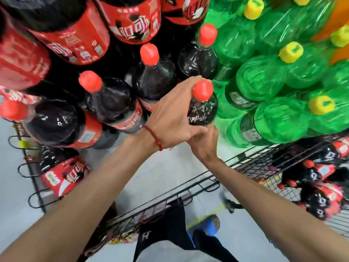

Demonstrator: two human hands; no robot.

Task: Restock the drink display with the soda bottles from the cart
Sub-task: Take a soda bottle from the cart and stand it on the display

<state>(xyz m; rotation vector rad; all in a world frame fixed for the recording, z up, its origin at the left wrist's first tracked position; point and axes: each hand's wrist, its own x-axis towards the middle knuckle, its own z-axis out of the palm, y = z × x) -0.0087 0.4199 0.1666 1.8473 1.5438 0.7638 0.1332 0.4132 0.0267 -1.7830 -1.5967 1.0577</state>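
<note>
Red-capped and dark, the cola bottle sits upright in the middle of my view, held right at the seam where the cola meets the green soda. My feed shows the left hand, with a red string bracelet on its wrist, curled round the bottle's shoulder just under the cap. The right hand comes up from below and meets the bottle's lower body. Its fingers are hidden behind the left hand and the bottle, so I cannot tell whether it is gripping or only propping.

Just behind and to the left of the held bottle stand more stocked cola bottles, caps up and red labels showing, with further ones stacked above them. Close on its right, the green soda bottles with yellow caps are packed tightly together.

Lower right, the wire cart holds several cola bottles lying on their sides. At lower left I see a black wire rack with looped ends, and one cola bottle is on it. Below the forearms I make out pale floor and a blue shoe
</note>
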